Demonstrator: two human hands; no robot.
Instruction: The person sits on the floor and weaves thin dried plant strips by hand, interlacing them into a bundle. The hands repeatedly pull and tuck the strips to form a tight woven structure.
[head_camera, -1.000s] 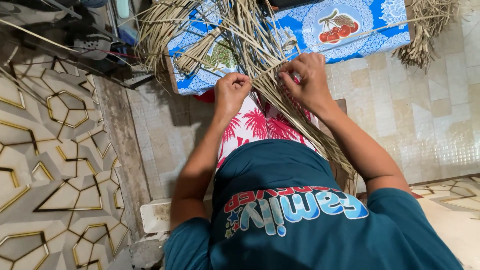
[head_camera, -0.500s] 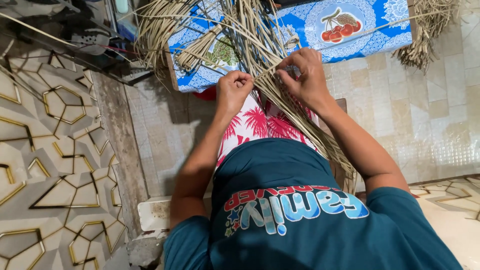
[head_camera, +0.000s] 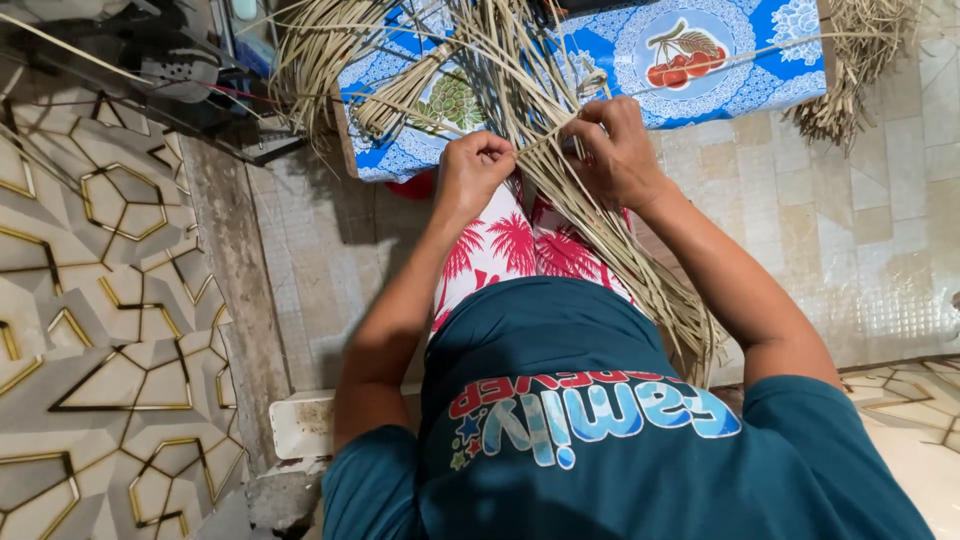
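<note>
Where both hands pinch, straw strips between left hand, right hand

Teal short-sleeved t-shirt with colourful printed lettering and small stars across the chest. White shorts with red palm-tree print. Both forearms bare, no watch or rings visible.

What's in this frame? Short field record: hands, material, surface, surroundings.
left hand: left hand closed in a fist around thin dried tan straw strands
right hand: right hand pinching the same strands, close beside the left
material: long bundle of dried tan straw running from the table down past the person's lap
surface: blue patterned tablecloth with fruit print, strands spread across it
surroundings: pale tiled floor; loose straw pile at upper right; wall panel with gold geometric lines on the left
</note>
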